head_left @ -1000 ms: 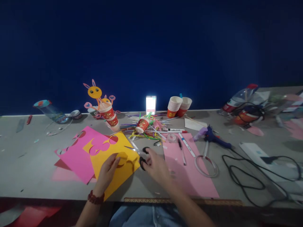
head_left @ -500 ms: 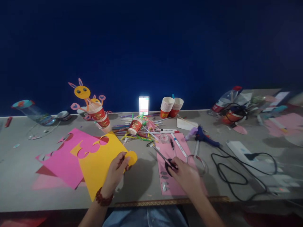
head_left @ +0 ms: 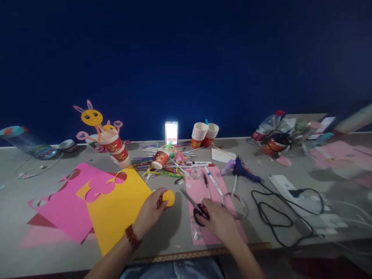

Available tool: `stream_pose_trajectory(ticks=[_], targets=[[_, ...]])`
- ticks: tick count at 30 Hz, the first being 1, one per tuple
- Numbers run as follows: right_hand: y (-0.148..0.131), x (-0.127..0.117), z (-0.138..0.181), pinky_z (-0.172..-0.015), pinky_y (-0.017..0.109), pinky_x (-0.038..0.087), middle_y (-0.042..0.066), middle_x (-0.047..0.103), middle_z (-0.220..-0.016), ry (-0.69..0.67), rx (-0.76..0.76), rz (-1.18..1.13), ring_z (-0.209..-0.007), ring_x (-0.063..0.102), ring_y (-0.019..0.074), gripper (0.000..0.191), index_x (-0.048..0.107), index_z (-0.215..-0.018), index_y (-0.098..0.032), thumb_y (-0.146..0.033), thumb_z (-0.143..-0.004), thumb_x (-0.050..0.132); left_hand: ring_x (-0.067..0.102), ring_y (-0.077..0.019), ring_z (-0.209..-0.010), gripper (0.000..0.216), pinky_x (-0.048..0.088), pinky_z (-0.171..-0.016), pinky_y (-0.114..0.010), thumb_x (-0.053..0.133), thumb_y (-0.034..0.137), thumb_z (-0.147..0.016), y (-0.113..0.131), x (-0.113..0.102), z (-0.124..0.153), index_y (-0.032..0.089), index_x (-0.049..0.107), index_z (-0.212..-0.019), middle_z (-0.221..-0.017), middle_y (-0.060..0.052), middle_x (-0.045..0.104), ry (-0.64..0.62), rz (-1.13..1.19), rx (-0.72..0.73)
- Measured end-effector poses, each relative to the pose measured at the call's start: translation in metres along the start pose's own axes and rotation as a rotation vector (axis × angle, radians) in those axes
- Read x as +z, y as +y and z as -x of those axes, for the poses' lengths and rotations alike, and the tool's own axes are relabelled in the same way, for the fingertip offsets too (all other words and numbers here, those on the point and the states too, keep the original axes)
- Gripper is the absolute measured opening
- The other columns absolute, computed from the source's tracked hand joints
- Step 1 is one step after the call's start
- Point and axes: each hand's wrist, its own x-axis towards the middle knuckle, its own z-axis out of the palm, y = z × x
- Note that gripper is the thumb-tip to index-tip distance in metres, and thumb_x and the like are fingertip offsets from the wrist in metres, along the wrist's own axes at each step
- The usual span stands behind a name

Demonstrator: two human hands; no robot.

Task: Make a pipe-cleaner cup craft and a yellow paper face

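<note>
My left hand (head_left: pixel 150 212) pinches a small yellow paper circle (head_left: pixel 169 198) just above the grey table, beside the right edge of the yellow paper sheet (head_left: pixel 116 209) with cut-out holes. My right hand (head_left: pixel 218 221) grips the black handles of a pair of scissors (head_left: pixel 193 205), whose blades point up and left. The scissors rest over a light pink paper sheet (head_left: pixel 203 190). A red bead bracelet is on my left wrist.
A hot-pink sheet (head_left: pixel 66 199) lies left of the yellow one. Behind are paper cups (head_left: pixel 114 145), a pile of straws and pens (head_left: pixel 168 162), stacked cups (head_left: pixel 200 133), a glue gun (head_left: pixel 242 172), black cables (head_left: pixel 276 211), plastic bottles (head_left: pixel 267 126) and a bright phone screen (head_left: pixel 171 132).
The yellow circle has come free of the sheet and moved right in my left hand. My right hand carried the scissors right and down onto the light pink sheet.
</note>
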Motion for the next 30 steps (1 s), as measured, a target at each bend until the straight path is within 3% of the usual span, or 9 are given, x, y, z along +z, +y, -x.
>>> stream_pose_trajectory(ticks=[5,8,11,14,18,23,26,28,30], targets=[[0.007,0.004,0.006,-0.063,0.025,0.037,0.004,0.073,-0.097,0.030,0.002,-0.085,-0.085,0.069,0.0219,0.012,0.060,-0.096,-0.023,-0.021,-0.085,0.065,0.065,-0.0242,-0.099,0.037,0.054,-0.087,-0.039,0.045,0.014,-0.090,0.000,0.013,0.000,0.019,0.054,-0.125,-0.119,-0.012,0.062,-0.032,-0.352,0.092],[0.020,0.001,0.004,-0.064,0.025,0.040,0.002,0.072,-0.090,0.072,-0.017,-0.165,-0.079,0.068,0.0194,0.005,0.060,-0.089,-0.022,-0.027,-0.091,0.059,0.066,-0.0235,-0.099,0.032,0.053,-0.085,-0.037,0.046,0.017,-0.094,0.001,0.014,0.003,0.021,0.053,-0.124,-0.121,-0.011,0.060,-0.028,-0.520,0.098],[0.037,-0.010,-0.006,-0.065,0.025,0.041,0.003,0.071,-0.084,0.193,0.032,-0.156,-0.075,0.067,0.0188,0.018,0.060,-0.086,-0.021,-0.031,-0.097,0.049,0.065,-0.0235,-0.102,0.031,0.054,-0.086,-0.037,0.051,0.021,-0.094,0.002,0.011,0.006,0.022,0.051,-0.125,-0.124,-0.009,0.058,-0.016,-0.588,0.131],[0.048,-0.022,-0.024,-0.060,0.026,0.038,0.007,0.071,-0.094,0.269,0.149,0.001,-0.075,0.068,0.0195,0.018,0.061,-0.091,-0.020,-0.029,-0.098,0.047,0.062,-0.0262,-0.110,0.035,0.052,-0.092,-0.039,0.059,0.021,-0.089,0.004,0.011,0.006,0.021,0.054,-0.124,-0.126,-0.010,0.058,-0.027,-0.630,0.168],[0.051,-0.028,-0.047,-0.056,0.025,0.036,0.011,0.071,-0.104,0.180,0.238,0.146,-0.080,0.070,0.0217,0.013,0.062,-0.097,-0.019,-0.025,-0.096,0.051,0.060,-0.0276,-0.110,0.029,0.051,-0.094,-0.042,0.061,0.021,-0.090,0.005,0.013,0.001,0.019,0.057,-0.119,-0.122,-0.010,0.059,-0.050,-0.634,0.154],[0.053,-0.027,-0.057,-0.055,0.027,0.035,0.011,0.074,-0.088,0.139,0.321,0.129,-0.076,0.071,0.0251,0.018,0.065,-0.093,-0.019,-0.026,-0.096,0.049,0.060,-0.0280,-0.111,0.031,0.051,-0.096,-0.044,0.065,0.025,-0.090,0.001,0.013,0.000,0.020,0.057,-0.119,-0.122,-0.010,0.059,-0.014,-0.546,0.179],[0.054,-0.029,-0.049,-0.053,0.027,0.032,0.008,0.075,-0.081,0.237,0.366,0.067,-0.068,0.070,0.0240,0.019,0.064,-0.094,-0.021,-0.032,-0.095,0.048,0.062,-0.0276,-0.112,0.038,0.053,-0.096,-0.044,0.065,0.028,-0.091,-0.002,0.007,0.003,0.021,0.053,-0.126,-0.125,-0.011,0.059,0.021,-0.456,0.209],[0.048,-0.032,-0.037,-0.054,0.027,0.033,0.007,0.075,-0.081,0.364,0.323,-0.019,-0.066,0.069,0.0226,0.019,0.063,-0.094,-0.023,-0.034,-0.094,0.048,0.062,-0.0272,-0.114,0.044,0.054,-0.096,-0.044,0.063,0.031,-0.093,0.000,0.001,0.005,0.021,0.047,-0.134,-0.129,-0.013,0.058,0.068,-0.419,0.246],[0.037,-0.034,-0.023,-0.057,0.027,0.036,0.004,0.073,-0.077,0.407,0.176,-0.167,-0.064,0.066,0.0204,0.018,0.061,-0.092,-0.023,-0.036,-0.093,0.048,0.059,-0.0284,-0.121,0.051,0.053,-0.099,-0.045,0.061,0.034,-0.095,0.006,-0.007,0.007,0.022,0.041,-0.140,-0.135,-0.016,0.054,0.127,-0.432,0.319]])
